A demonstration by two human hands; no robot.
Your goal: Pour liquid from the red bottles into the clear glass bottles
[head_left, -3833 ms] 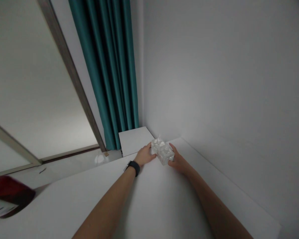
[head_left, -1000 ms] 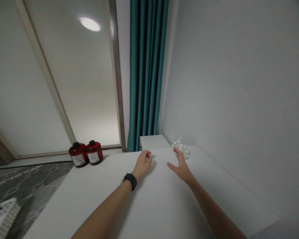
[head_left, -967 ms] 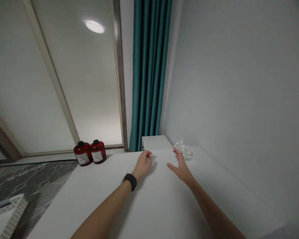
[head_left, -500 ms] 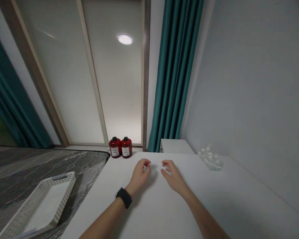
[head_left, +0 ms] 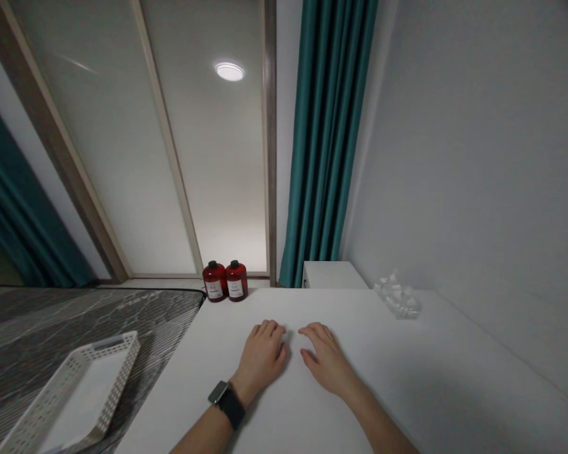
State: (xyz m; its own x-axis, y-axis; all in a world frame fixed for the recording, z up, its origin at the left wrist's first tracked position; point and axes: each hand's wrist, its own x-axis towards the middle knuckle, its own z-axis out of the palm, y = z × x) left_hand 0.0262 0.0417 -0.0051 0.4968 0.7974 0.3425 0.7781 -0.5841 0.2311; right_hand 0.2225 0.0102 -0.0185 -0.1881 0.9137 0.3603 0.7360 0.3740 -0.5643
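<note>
My left hand [head_left: 264, 353], with a black-banded watch [head_left: 228, 403] on its wrist, is low over the white table [head_left: 284, 416], palm down. Its fingers are loosely bent and hold nothing. Just to the right, my right hand [head_left: 325, 356] has its thumb apart from its fingers, and nothing lies between them. A small gap separates the two hands. Beyond my left hand, two dark red bottles [head_left: 214, 282] with black caps and white labels stand side by side at the table's far left corner. Whether my palms touch the tabletop I cannot tell.
A crumpled clear plastic item [head_left: 398, 297] lies at the far right by the wall. Left of the table, a white perforated basket [head_left: 116, 378] rests on a grey patterned surface [head_left: 165, 321]. Behind the table are a white cabinet [head_left: 334, 275], a teal curtain [head_left: 319, 157] and frosted sliding doors [head_left: 222, 170].
Both hands have come down and a little nearer to me, with the left turned more palm down and its fingers flatter. The view has shifted slightly. Bottles and basket stay in place.
</note>
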